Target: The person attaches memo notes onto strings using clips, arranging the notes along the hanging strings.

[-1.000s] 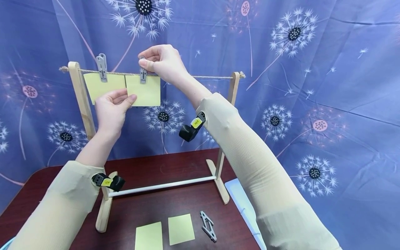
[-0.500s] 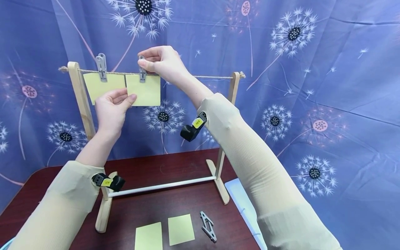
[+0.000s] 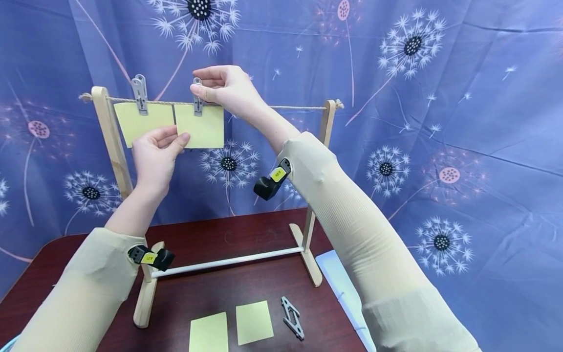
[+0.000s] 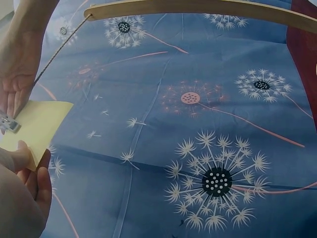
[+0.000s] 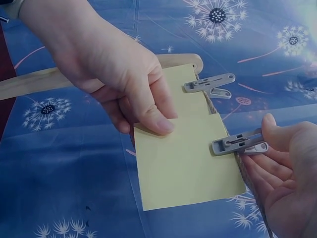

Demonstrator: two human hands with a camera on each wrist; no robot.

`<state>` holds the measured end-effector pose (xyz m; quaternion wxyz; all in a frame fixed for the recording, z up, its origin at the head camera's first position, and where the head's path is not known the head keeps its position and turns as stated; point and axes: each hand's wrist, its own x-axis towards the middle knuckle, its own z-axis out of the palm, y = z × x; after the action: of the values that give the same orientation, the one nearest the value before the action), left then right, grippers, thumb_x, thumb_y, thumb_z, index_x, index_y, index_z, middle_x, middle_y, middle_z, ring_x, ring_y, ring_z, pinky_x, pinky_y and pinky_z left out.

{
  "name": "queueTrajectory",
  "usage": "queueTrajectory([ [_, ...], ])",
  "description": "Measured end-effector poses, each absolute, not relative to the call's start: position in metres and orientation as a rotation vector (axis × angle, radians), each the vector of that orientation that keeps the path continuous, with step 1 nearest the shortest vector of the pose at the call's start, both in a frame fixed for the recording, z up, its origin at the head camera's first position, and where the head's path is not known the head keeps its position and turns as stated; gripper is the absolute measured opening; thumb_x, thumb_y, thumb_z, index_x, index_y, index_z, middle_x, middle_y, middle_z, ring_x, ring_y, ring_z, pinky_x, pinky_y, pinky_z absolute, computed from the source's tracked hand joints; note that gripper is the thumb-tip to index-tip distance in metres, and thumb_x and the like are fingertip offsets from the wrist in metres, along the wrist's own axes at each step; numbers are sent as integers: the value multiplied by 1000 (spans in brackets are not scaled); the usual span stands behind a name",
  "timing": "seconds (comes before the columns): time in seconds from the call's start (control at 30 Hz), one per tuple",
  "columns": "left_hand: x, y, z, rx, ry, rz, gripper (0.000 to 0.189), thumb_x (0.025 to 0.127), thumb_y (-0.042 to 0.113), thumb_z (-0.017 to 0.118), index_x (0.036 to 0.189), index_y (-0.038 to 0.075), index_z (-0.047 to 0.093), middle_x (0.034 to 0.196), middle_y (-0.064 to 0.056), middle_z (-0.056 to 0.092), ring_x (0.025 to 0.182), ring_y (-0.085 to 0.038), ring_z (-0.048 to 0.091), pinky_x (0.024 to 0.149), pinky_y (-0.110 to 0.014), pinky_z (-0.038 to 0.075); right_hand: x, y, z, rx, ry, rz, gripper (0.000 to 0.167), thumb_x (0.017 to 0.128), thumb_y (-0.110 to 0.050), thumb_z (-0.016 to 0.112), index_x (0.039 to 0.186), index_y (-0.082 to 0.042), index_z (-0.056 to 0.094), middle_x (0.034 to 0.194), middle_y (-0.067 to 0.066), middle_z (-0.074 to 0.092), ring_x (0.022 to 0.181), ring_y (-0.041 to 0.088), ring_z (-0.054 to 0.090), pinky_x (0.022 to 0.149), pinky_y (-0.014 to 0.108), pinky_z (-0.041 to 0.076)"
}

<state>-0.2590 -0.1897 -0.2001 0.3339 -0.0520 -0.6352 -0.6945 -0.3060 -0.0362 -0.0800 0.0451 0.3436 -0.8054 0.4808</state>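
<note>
Two yellow paper squares hang side by side at a twine line. The left paper (image 3: 154, 120) has a grey clothespin (image 3: 140, 95) on its top edge. On the right paper (image 3: 204, 129), my left hand (image 3: 151, 156) pinches the lower left corner between thumb and fingers. My right hand (image 3: 233, 88) holds the top of a second grey clothespin (image 5: 237, 144) between thumb and fingertips. That pin's jaws sit over the right paper's upper edge at the twine (image 3: 290, 107). In the left wrist view, the pinched paper (image 4: 47, 121) shows at the left edge, with part of the pin beside it.
A wooden stand with a left post (image 3: 112, 142), a right post (image 3: 327, 124) and a white crossbar (image 3: 233, 262) stands on the dark red table (image 3: 198, 288). Two yellow papers (image 3: 254, 322), a grey clothespin (image 3: 292, 318) and a pale blue board (image 3: 343, 293) lie there. A patterned curtain hangs behind.
The head view has shifted slightly. Both hands keep their holds on the right paper and its clothespin, with almost no visible movement.
</note>
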Motion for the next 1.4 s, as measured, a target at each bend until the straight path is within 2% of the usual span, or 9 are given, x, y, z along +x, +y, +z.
queueTrajectory([
  [0.27, -259, -192, -204, -152, -1646, -1828, 39, 88, 6, 71, 119, -16, 61, 69, 24, 67, 59, 4, 64, 63, -11, 50, -305, -36, -83, 1088, -2425, 1462, 46, 92, -18, 68, 135, -6, 58, 128, 8, 66, 111, 9, 64, 88, 13, 49],
  [0.47, -260, -194, -209, -178, -1611, -1855, 43, 87, 14, 74, 116, -16, 63, 77, 11, 73, 61, 1, 67, 63, -12, 51, -304, -37, -83, 1064, -2415, 1471, 45, 91, -17, 69, 134, -7, 59, 127, 6, 66, 110, 8, 64, 88, 14, 49],
  [0.7, -260, -195, -210, -144, -1636, -1830, 40, 88, 10, 72, 116, -16, 63, 69, 21, 69, 57, 3, 63, 61, -11, 50, -304, -38, -85, 1081, -2417, 1506, 45, 91, -16, 69, 134, -6, 59, 127, 6, 66, 110, 8, 64, 89, 14, 48],
  [1.0, -259, -197, -213, -197, -1625, -1880, 43, 86, 14, 75, 118, -13, 64, 74, 17, 71, 63, 0, 68, 64, -13, 51, -303, -33, -84, 1070, -2353, 1545, 47, 90, -18, 70, 134, -7, 58, 129, 4, 65, 112, 7, 64, 91, 12, 47],
  [1.1, -258, -199, -216, -214, -1610, -1920, 45, 86, 15, 75, 118, -13, 63, 77, 12, 73, 65, -1, 69, 65, -13, 51, -302, -27, -86, 1067, -2279, 1591, 50, 89, -17, 72, 135, -7, 57, 130, 6, 65, 112, 7, 64, 91, 12, 47],
  [1.2, -258, -200, -221, -204, -1614, -1938, 39, 86, 15, 75, 115, -10, 64, 77, 10, 74, 67, -1, 70, 66, -13, 52, -301, -18, -91, 1055, -2156, 1652, 49, 87, -13, 73, 133, -4, 58, 128, 10, 66, 110, 8, 65, 91, 14, 49],
  [1.4, -259, -203, -239, -179, -1695, -1887, 18, 89, 16, 72, 103, 6, 71, 75, 14, 72, 70, 0, 70, 67, -12, 52, -304, 7, -112, 1053, -1898, 1719, 39, 87, -3, 71, 123, 5, 61, 117, 19, 68, 104, 16, 67, 93, 22, 51],
])
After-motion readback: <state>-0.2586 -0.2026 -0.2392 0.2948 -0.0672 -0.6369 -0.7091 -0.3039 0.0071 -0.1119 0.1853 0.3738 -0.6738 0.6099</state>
